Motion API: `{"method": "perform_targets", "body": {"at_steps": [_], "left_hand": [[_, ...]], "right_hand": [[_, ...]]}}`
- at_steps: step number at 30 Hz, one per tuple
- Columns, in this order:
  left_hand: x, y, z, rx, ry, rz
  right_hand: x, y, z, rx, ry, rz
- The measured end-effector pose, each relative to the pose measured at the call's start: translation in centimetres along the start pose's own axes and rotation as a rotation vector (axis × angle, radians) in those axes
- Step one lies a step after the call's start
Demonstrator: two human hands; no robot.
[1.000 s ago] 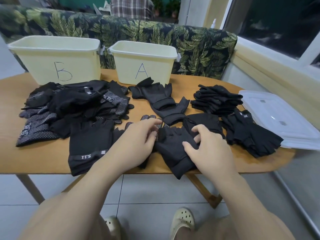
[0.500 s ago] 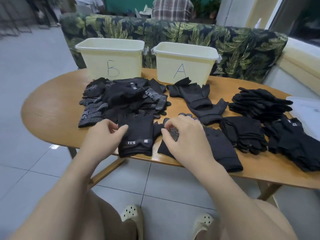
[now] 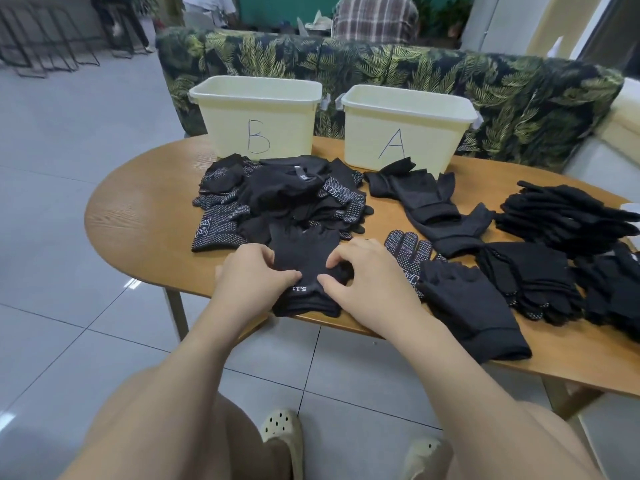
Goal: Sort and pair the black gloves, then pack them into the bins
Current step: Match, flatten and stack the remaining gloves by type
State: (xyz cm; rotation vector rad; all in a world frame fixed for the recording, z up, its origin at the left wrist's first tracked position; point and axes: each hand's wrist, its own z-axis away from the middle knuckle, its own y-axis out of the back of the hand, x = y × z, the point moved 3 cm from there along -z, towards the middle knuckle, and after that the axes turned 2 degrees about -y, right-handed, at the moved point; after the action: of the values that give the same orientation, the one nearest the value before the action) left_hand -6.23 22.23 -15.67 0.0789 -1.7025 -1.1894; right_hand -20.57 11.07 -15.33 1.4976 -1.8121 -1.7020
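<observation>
Both hands on one black glove [image 3: 304, 258] at table edge, left hand [image 3: 252, 275] fingers pinching it, right hand [image 3: 367, 271] fingers too

1. Oval wooden desk [image 3: 138, 216], light grain, wooden legs below.
2. Sofa [image 3: 519, 95] behind the desk, dark fabric with green-yellow palm-leaf print.
3. Grey-white tiled floor [image 3: 69, 150], glossy.
4. Cream perforated clogs [image 3: 282, 433] on the floor under the desk edge.
5. Person in a plaid shirt [image 3: 375, 20] behind the sofa, seen from the back.
6. Black metal chair frames [image 3: 45, 46] far left.
7. Teal wall [image 3: 277, 10], potted plants at the back.
</observation>
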Motion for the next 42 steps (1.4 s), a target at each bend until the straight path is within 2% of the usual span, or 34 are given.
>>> {"method": "perform_targets", "body": {"at_steps": [8, 13, 16, 21, 24, 27, 29, 31, 33, 37, 39, 42], "left_hand": [[1.4, -0.4, 0.4, 0.027, -0.11, 0.435], [2.6, -0.1, 1.0, 0.063, -0.265, 0.544], [3.0, 0.3, 1.5, 0.074, -0.341, 0.608], [4.5, 1.2, 3.3, -0.012, -0.453, 0.695], [5.0, 1.5, 4.2, -0.124, -0.488, 0.731], [5.5, 1.5, 5.0, -0.259, -0.494, 0.761], [6.1, 1.4, 5.4, -0.28, -0.486, 0.758], [6.8, 1.3, 5.5, -0.261, -0.473, 0.749], [7.5, 0.9, 5.4, -0.292, -0.43, 0.707], [9.0, -1.0, 5.5, -0.531, -0.361, 0.6], [9.7, -2.2, 5.2, -0.535, -0.336, 0.641], [10.9, -4.0, 4.3, -0.447, -0.249, 0.79]], "right_hand": [[1.1, 0.7, 0.6, 0.007, -0.001, -0.074], [1.3, 1.5, 1.0, 0.038, 0.014, -0.141], [1.3, 2.3, 1.3, 0.104, 0.002, -0.27], [1.4, 4.3, 1.4, 0.175, -0.083, -0.557], [1.6, 5.9, 1.6, 0.11, -0.061, -0.624], [2.2, 7.3, 2.0, -0.05, -0.083, -0.749], [2.6, 7.8, 2.5, -0.153, -0.111, -0.805], [3.3, 8.4, 3.0, -0.167, -0.131, -0.831], [4.0, 9.3, 3.5, -0.112, -0.142, -0.882], [6.3, 11.3, 5.0, 0.072, -0.156, -0.881], [7.6, 12.2, 5.8, 0.162, -0.168, -0.899], [8.7, 13.1, 7.0, 0.293, -0.21, -0.951]]}}
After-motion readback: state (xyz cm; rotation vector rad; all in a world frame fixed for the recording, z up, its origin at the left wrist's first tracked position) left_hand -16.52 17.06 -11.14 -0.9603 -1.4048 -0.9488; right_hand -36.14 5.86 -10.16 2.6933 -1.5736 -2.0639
